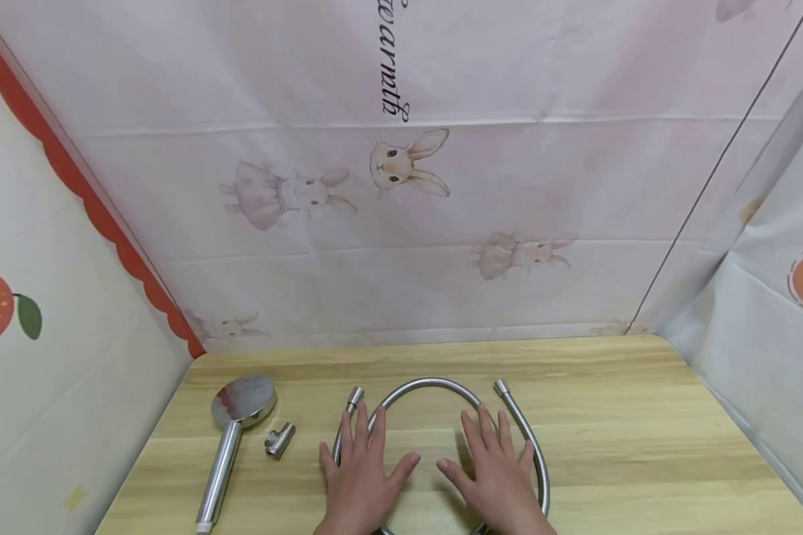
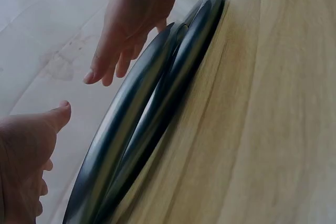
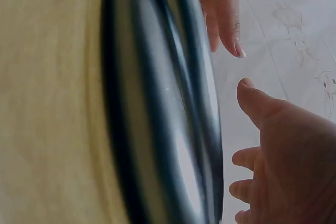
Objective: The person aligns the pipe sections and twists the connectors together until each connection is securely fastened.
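A silvery shower hose lies coiled on the wooden table, its two metal end fittings pointing toward the back. Over the left side of the coil my left hand is spread palm down, fingers straight and apart. My right hand mirrors it over the right side, thumb toward the left thumb. Neither hand grips anything. In the left wrist view, overlapping loops of the hose run past both hands. The right wrist view shows the hose close up, with the right hand beside it. The hands hide parts of the coil.
Left of the hose lies a chrome shower head with its handle toward the front. Between them sits a small chrome T-shaped fitting. A rabbit-print cloth hangs behind the table, with more cloth at both sides.
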{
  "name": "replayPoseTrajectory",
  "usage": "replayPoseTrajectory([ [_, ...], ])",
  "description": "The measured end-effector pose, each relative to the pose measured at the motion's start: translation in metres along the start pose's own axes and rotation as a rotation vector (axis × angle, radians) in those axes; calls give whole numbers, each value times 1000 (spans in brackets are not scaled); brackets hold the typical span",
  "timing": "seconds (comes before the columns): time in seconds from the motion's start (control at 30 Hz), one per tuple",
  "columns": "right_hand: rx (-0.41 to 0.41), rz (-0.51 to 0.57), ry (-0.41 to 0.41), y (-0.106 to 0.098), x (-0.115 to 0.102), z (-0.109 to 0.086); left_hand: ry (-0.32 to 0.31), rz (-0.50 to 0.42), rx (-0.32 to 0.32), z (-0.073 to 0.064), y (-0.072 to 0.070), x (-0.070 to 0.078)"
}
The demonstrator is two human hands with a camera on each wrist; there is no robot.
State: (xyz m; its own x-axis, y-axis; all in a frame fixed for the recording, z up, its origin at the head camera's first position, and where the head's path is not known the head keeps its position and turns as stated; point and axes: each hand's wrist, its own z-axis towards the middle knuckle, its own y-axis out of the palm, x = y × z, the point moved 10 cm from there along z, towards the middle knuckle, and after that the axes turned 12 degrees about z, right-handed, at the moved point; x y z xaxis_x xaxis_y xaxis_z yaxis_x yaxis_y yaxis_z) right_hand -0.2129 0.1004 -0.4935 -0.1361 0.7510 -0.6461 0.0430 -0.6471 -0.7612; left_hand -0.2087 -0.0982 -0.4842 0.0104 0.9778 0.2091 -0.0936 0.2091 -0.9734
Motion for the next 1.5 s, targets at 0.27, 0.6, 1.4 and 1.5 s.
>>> replayPoseTrajectory([
  [0.27,96,2,-38,-18,0,-3,-18,48,36,-3,-6,-10],
  [0.6,81,21,-14,-36,10,7,-72,114,-7,3,-23,-61],
  [1.4,23,-76,-10,-47,31,33,-345,-38,-58,-19,-44,-244],
  [1.5,19,-67,-16,-44,24,37,-351,-76,-74,-16,-42,-252],
])
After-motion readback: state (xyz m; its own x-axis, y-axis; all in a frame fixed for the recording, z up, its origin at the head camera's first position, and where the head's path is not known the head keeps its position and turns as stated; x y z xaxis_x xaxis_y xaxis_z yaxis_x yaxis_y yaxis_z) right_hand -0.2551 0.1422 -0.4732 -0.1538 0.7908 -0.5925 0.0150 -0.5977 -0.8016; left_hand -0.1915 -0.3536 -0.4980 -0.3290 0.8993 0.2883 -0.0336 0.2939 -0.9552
